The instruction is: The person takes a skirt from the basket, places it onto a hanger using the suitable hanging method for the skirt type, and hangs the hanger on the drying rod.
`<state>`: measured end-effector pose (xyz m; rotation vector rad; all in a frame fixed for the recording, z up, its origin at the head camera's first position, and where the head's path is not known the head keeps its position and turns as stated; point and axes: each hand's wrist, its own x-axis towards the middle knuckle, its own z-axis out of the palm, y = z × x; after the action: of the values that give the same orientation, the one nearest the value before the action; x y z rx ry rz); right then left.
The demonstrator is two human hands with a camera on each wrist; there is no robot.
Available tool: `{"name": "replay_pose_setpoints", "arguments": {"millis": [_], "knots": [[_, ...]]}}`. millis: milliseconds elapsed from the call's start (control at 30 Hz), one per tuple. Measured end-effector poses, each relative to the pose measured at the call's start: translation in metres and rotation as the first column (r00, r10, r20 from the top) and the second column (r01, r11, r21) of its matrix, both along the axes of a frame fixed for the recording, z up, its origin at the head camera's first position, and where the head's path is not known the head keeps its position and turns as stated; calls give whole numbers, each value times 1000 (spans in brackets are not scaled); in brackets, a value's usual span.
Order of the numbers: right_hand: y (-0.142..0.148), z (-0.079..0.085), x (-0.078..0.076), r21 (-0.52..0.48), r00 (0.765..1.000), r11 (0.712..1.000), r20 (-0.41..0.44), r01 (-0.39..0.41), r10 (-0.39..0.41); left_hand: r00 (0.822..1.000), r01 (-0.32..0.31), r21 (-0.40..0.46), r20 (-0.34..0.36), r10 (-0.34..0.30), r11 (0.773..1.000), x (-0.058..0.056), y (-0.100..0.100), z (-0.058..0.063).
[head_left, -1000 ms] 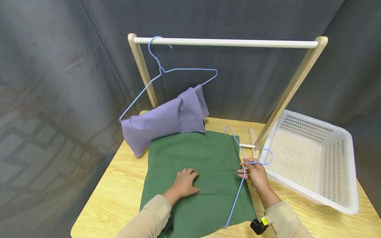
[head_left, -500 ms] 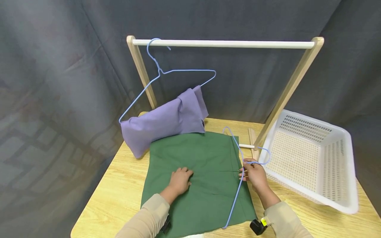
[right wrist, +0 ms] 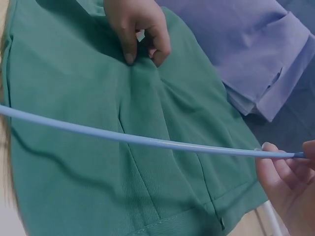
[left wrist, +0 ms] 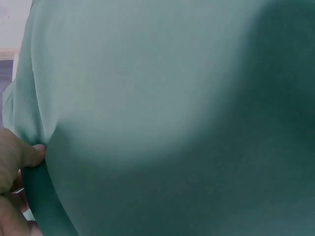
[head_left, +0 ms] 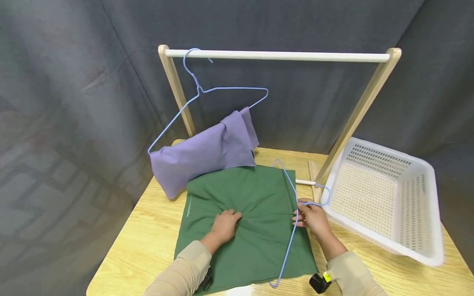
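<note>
A green garment (head_left: 266, 246) with a seamed band along its right end lies spread on the table. My left hand (head_left: 223, 227) pinches its middle; the right wrist view shows the fabric gathered into folds between thumb and fingers. In the left wrist view, green cloth (left wrist: 147, 98) fills most of the picture. My right hand (head_left: 312, 216) holds a blue wire hanger (head_left: 289, 242) near the base of its hook. The hanger stands over the garment's right end, its hook pointing right. Part of my right hand is cut off in the right wrist view.
A wooden rack with a white rail (head_left: 277, 54) stands behind. From it hangs another blue hanger (head_left: 174, 120) bearing a folded purple garment (head_left: 207, 152), which meets the green one's far edge. A white plastic basket (head_left: 418, 250) sits at the right, beside the rack's leg.
My left hand has shifted slightly left and drawn the green cloth up into folds, where it lay flatter before. My right hand has moved a little left with the hanger.
</note>
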<state>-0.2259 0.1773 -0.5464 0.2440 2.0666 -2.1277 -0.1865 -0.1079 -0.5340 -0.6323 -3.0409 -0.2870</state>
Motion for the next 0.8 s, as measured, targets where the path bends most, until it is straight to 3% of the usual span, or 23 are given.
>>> {"name": "replay_pose_setpoints", "arguments": {"millis": [67,200,300,367,467,700,800], "knots": [[-2,1,-1,26,999,999,26,18,-19,1000,2,40,-10,-1,999,0,-1,1],[-20,46,15,59,998,998,57,-5,1,998,25,108,-67,-17,994,-2,-2,1],[-31,74,27,42,999,998,19,-40,39,992,46,148,-120,-28,988,-4,-1,1],[-30,68,27,-12,997,998,-45,-60,59,989,56,161,-147,-32,985,-5,-1,2],[-31,63,27,-30,995,997,-76,-71,68,984,71,164,-171,-42,984,-6,0,2],[-46,77,26,47,998,999,58,-23,20,985,79,169,-167,-50,982,-8,2,8],[-49,76,25,32,998,999,57,-24,23,986,82,180,-159,-53,980,-8,3,11]]}}
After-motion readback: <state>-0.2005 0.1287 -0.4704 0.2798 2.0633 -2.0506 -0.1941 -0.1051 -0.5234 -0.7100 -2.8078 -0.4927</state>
